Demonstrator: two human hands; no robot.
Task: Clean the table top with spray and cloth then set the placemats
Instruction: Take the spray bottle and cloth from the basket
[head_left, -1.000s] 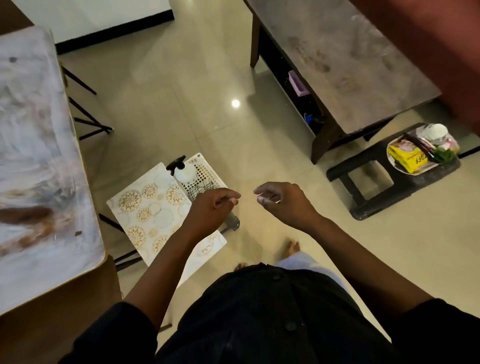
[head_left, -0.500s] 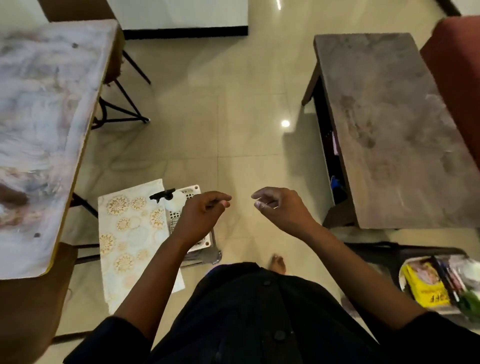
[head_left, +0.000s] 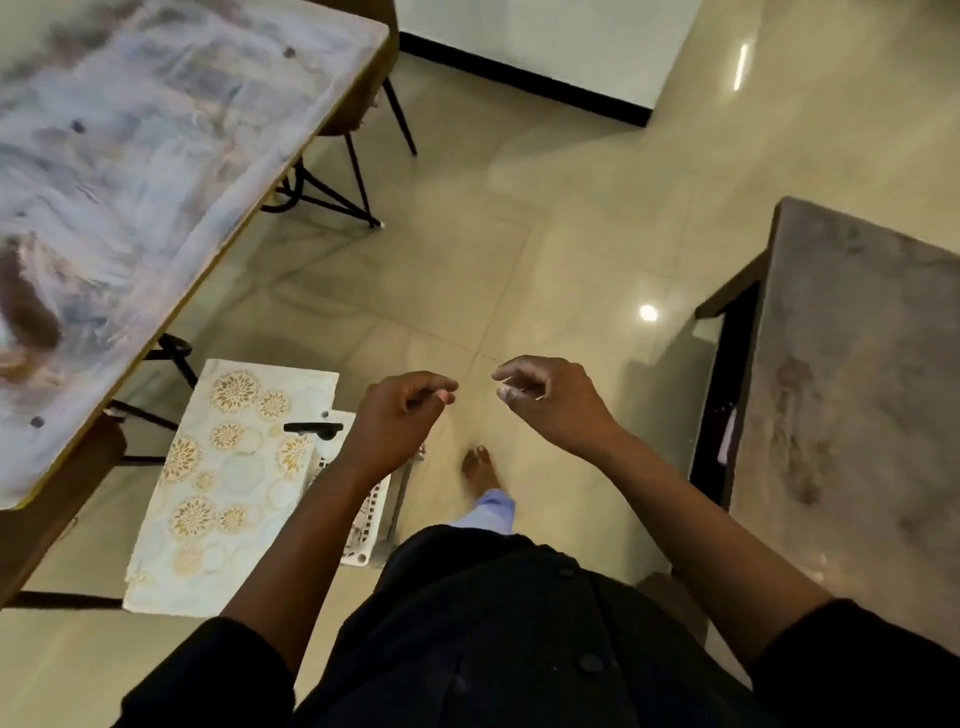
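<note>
The head view is filled at the bottom by a person in dark clothing, both bare forearms held out over the tiled floor (head_left: 519, 218). The left hand (head_left: 400, 421) is seen with its fingers loosely curled, thumb near the fingertips; nothing is held in it. The right hand (head_left: 550, 400) is held the same way, fingers loosely curled and empty, just beside the left one with a small gap between the fingertips. The table (head_left: 156, 171) with a marbled top is found at the upper left, its near edge running diagonally, and dark chair legs (head_left: 358, 182) are seen under its far corner. The placemats (head_left: 228, 483), pale with gold circular patterns, are laid as a stack below the table's near edge, on what appears to be a seat; their support is mostly hidden. The spray (head_left: 314, 429) is seen at the stack's right edge, only its black trigger head clearly shown, standing in a white perforated basket (head_left: 363, 530) that is partly covered by the left forearm. No cloth can be made out. A grey low table (head_left: 852, 395) is placed along the right edge. One bare foot (head_left: 480, 465) is visible on the floor between the arms.
</note>
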